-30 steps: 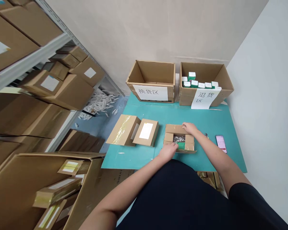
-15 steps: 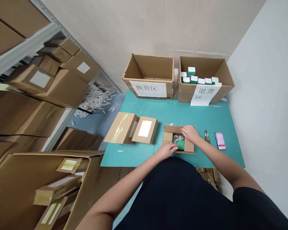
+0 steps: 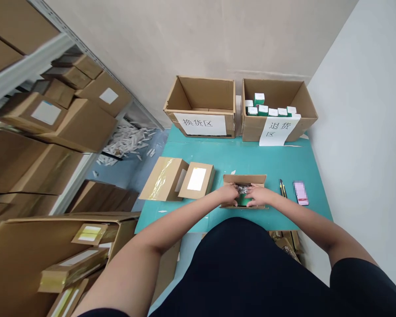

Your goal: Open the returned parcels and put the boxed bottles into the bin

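A small open cardboard box (image 3: pixel 244 179) lies on the teal table in front of me, its far flap raised. Inside are a green box (image 3: pixel 243 201) and clear bubble wrap (image 3: pixel 243 189), both partly covered by my hands. My left hand (image 3: pixel 229 194) reaches in over the left side of the carton, fingers parted and bent downward at the edge of the contents. From the opposite side my right hand (image 3: pixel 256 195) reaches in with its fingers spread, the tips at the bubble wrap and the green box. Neither hand has lifted anything.
Two closed cartons (image 3: pixel 196 179) sit left on the table (image 3: pixel 218 154). A yellow-black utility knife (image 3: pixel 283 188) and a phone (image 3: pixel 300 193) lie right. Behind stand two labelled bins (image 3: pixel 201 94), the right bin (image 3: pixel 251 132) holding several green-white boxes. Shelves (image 3: pixel 86 176) and a large parcel carton (image 3: pixel 26 237) stand left.
Both hands have moved into the small carton, the left one up from its near edge and the right one down from its far flap. The view has shifted slightly.
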